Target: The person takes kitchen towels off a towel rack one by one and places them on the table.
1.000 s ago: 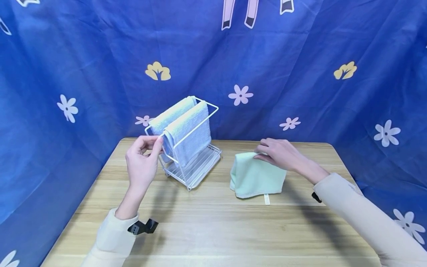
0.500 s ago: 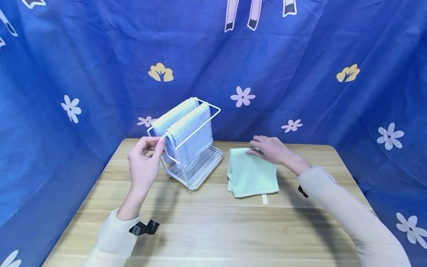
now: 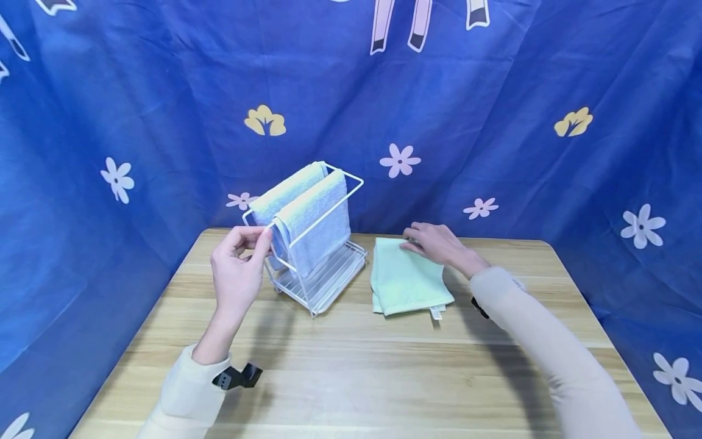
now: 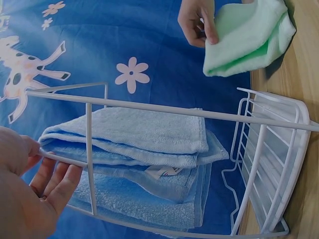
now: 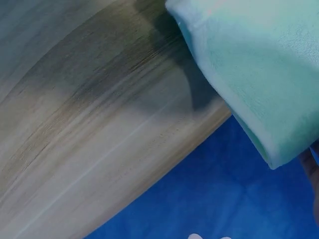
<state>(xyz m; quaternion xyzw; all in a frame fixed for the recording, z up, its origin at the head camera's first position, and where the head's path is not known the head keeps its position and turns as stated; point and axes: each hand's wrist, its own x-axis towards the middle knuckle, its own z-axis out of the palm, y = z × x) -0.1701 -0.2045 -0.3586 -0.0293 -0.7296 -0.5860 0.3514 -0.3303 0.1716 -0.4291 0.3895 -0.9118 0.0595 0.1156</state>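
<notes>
A white wire rack (image 3: 329,210) stands at the left of the table, with two light blue towels (image 3: 320,225) draped over its bars. My left hand (image 3: 238,265) pinches the near top bar of the rack between thumb and fingers; the left wrist view shows the fingers (image 4: 60,186) curled at that bar beside a towel's fold. To the right of the rack, my right hand (image 3: 436,244) grips the top fold of a mint green towel (image 3: 411,277). This towel hangs folded, its white tag (image 3: 436,313) showing at the lower edge. Most of the right hand is out of the right wrist view.
Under the rack's bars is a wire shelf with a pale tray (image 4: 279,159). A wood-grain table (image 3: 351,378) carries everything. Blue printed cloth (image 3: 466,91) encloses the back and both sides.
My right hand has moved left and slightly back with the green towel, toward the rack; the towel's lower edge has risen a little. My left hand keeps its hold on the rack.
</notes>
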